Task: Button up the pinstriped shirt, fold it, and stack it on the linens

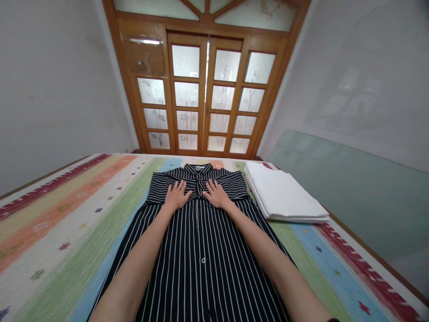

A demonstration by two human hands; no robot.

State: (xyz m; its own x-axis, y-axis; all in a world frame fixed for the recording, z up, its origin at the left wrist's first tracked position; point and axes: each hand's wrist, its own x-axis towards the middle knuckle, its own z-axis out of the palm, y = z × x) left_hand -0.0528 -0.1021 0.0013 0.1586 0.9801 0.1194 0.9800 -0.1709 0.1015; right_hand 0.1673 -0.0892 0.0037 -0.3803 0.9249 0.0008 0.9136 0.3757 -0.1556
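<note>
A black shirt with white stripes (191, 250) lies front up, its collar (198, 169) at the far end and its buttons running down the middle. Both sleeves are folded inward across the chest. My left hand (177, 196) rests flat on the left folded sleeve (157, 188), fingers spread. On the opposite folded sleeve (236, 184), my right hand (216, 195) also lies flat with its fingers apart. Neither hand grips the cloth. The shirt's lower end runs out of view at the bottom, partly covered by my forearms.
The shirt lies on a bed with a colourful striped sheet (77, 232). A folded white cloth stack (284, 190) sits to the right of the shirt. Beyond the bed are wooden doors with glass panes (204, 94). A pale green panel (351, 188) borders the right side.
</note>
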